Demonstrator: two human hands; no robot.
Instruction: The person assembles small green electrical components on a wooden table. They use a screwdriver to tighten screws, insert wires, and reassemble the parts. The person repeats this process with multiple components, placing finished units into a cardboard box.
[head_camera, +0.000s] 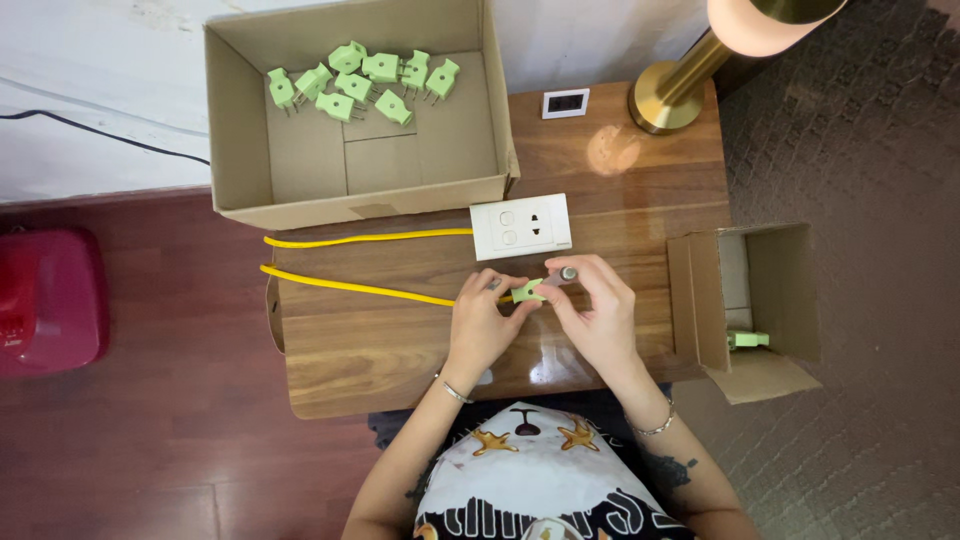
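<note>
**Small wooden table, lamp-lit, between wood floor and carpet**

A brown wooden table (400, 345) stands against a pale wall (100, 60). A brass lamp (670, 95) glows at its far corner — casting a soft spot on the tabletop. Dark wooden flooring (130, 450) lies on one side, patterned grey carpet (860, 130) on the other.

Big open brown carton (240, 130) sits over the table's far-left corner; smaller brown carton (780, 290) hangs off its right edge.
</note>
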